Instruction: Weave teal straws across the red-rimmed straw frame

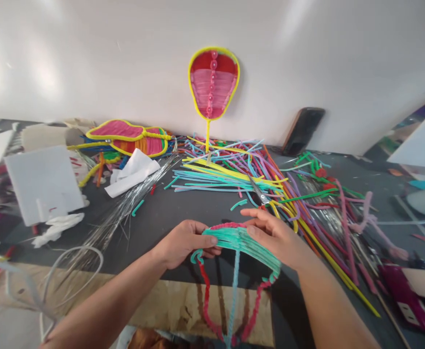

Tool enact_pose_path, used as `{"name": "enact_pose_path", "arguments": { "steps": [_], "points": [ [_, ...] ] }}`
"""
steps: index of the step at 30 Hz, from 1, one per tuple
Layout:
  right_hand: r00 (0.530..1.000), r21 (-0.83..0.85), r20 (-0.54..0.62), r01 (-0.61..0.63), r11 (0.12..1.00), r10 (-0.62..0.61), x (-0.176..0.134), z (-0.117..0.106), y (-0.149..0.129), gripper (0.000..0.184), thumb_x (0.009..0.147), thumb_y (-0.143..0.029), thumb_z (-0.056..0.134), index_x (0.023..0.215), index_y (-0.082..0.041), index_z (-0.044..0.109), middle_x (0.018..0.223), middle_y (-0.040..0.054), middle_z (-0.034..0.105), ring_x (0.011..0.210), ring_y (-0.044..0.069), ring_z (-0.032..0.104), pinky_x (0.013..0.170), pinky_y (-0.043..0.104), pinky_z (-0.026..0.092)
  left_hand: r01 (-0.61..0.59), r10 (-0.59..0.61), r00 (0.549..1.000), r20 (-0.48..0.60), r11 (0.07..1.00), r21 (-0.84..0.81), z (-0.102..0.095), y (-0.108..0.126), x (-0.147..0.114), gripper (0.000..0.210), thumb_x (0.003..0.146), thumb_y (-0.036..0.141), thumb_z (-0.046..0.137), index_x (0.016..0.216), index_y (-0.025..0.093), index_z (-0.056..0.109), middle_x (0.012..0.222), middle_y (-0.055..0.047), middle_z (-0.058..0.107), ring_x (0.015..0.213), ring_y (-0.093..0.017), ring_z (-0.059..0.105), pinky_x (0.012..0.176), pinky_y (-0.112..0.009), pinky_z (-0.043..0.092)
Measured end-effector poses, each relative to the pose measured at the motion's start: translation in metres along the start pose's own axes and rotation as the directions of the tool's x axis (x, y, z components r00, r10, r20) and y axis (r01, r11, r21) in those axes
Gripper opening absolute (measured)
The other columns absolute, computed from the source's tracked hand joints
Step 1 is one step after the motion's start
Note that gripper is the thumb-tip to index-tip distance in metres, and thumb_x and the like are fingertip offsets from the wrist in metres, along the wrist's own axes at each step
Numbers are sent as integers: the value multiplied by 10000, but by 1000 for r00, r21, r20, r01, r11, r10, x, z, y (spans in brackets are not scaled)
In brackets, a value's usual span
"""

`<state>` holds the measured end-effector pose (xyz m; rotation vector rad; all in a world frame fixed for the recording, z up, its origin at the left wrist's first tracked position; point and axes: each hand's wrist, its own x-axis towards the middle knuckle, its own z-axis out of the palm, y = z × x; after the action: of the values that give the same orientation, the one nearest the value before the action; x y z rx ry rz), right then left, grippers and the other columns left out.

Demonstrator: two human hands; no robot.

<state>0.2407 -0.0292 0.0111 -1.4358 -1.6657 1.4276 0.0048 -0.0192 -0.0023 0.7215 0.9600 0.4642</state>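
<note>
Between my hands is a pipe cleaner frame [237,271], shaped like a fan, with a red and pink outline and a light blue stem down its middle. Rows of teal pipe cleaners [230,240] fill its upper part. My left hand [188,242] pinches the left end of the teal rows, thumb on top. Fingers of my right hand [272,237] bend over the upper right edge, its thumb pressed on the rows. A teal end curls loose below my left hand. Beyond the hands lie loose teal pipe cleaners [212,182] and scissors [259,190].
A yellow-edged pink and red pipe cleaner piece [214,87] stands against the white wall. Another yellow-edged piece [119,131] lies at left, near crumpled white paper [134,172] and silver wires [114,215]. A phone [303,131] leans at the back right. A purple tool [403,295] sits at right.
</note>
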Motion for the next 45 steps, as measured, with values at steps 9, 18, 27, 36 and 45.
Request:
{"name": "enact_pose_path", "arguments": {
  "steps": [9, 18, 27, 36, 45],
  "points": [
    [965, 238, 244, -152, 959, 93, 4, 10, -2, 571, 729, -327, 702, 1244, -236, 473, 1027, 28, 640, 859, 166, 608, 733, 290, 501, -30, 28, 999, 40, 998, 58, -1, -3, -2, 279, 634, 351, 776, 705, 94, 696, 688, -84, 716, 591, -116, 636, 602, -193, 493],
    [974, 176, 208, -130, 976, 92, 3, 10, -9, 465, 737, -266, 691, 1150, -249, 479, 901, -20, 601, 824, 143, 568, 714, 250, 461, -51, 53, 997, 47, 998, -43, -1, 0, 0, 282, 625, 341, 792, 737, 98, 702, 688, -87, 717, 646, -143, 664, 654, -202, 489],
    [986, 213, 137, -126, 969, 98, 2, -17, 7, 600, 723, -372, 712, 1238, -233, 437, 945, 18, 609, 838, 166, 601, 729, 286, 492, -84, 81, 994, 73, 995, 48, -15, 10, -6, 455, 700, 538, 676, 805, 95, 675, 764, -97, 694, 646, -133, 622, 632, -228, 480],
    [988, 237, 104, -133, 962, 111, 5, -15, 11, 576, 716, -348, 717, 1218, -217, 466, 881, 4, 610, 788, 154, 604, 704, 287, 495, -56, 41, 995, 92, 983, 172, -13, 9, -6, 229, 635, 308, 772, 716, 121, 666, 663, -36, 663, 615, -121, 599, 662, -252, 502],
    [993, 364, 26, -119, 924, 117, 7, -12, 11, 570, 701, -350, 731, 1199, -235, 480, 913, 12, 652, 769, 165, 634, 691, 298, 512, -146, 132, 987, 86, 971, 188, -10, 11, -9, 328, 703, 436, 709, 750, 123, 624, 672, -17, 626, 635, -124, 619, 656, -237, 491]
  ]
}}
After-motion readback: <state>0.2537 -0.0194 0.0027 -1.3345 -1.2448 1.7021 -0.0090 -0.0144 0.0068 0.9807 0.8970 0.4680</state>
